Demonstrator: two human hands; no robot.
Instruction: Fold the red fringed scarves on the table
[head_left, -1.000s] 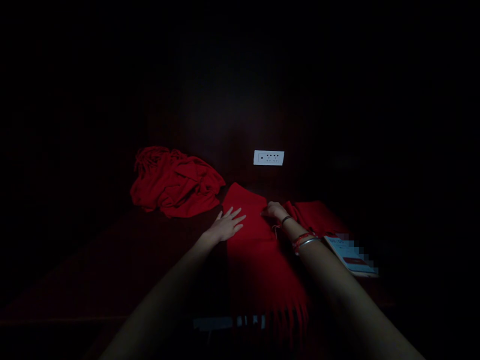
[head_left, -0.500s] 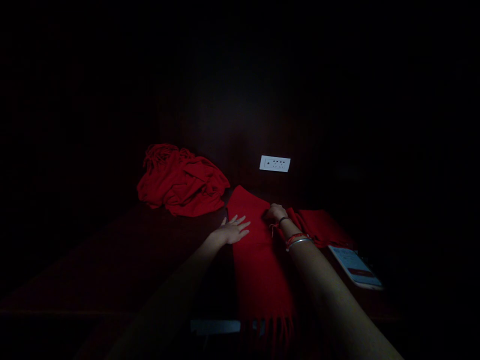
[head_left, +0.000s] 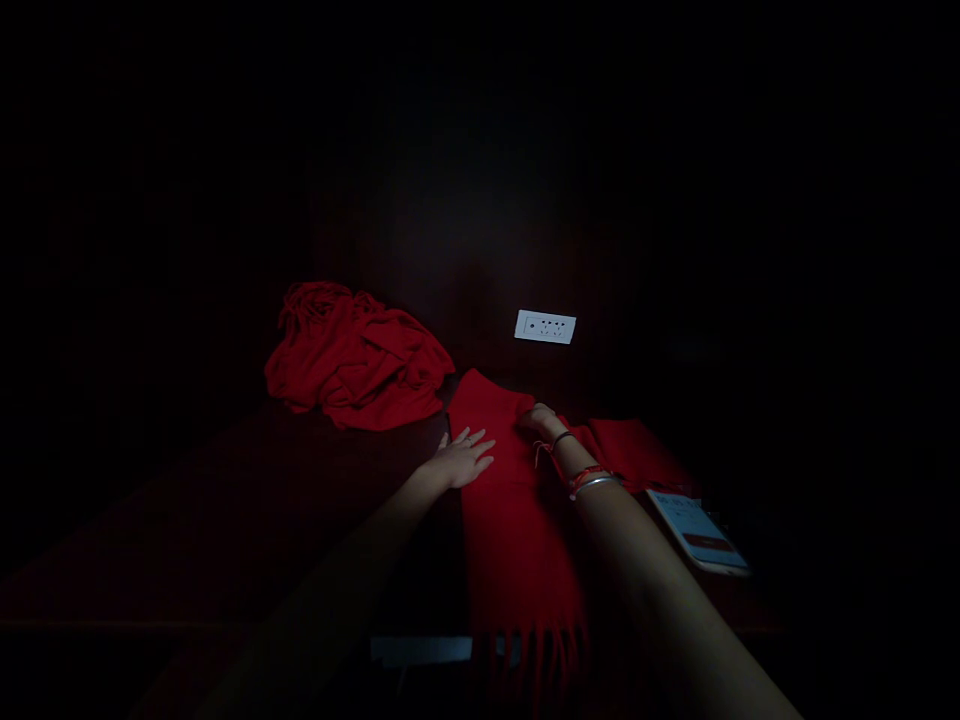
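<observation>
A red fringed scarf (head_left: 517, 545) lies lengthwise on the dark table, its fringe hanging over the near edge. My left hand (head_left: 463, 462) rests flat on the scarf's left side, fingers spread. At the scarf's far right edge, my right hand (head_left: 541, 418) has its fingers closed on the cloth; the fingertips are partly hidden. Bracelets circle my right wrist. More red cloth (head_left: 634, 445) lies to the right, partly behind my right forearm; whether it joins the scarf I cannot tell.
A crumpled heap of red fringed cloth (head_left: 360, 360) sits at the back left of the table (head_left: 247, 540). To the right lies a phone (head_left: 699, 532) with its screen lit. A white socket plate (head_left: 545, 326) is on the dark back wall. The surroundings are very dark.
My right hand has shifted slightly left, and the scarf's far right edge is bent up a little there. My left hand stays flat in place. The whole view has moved slightly.
</observation>
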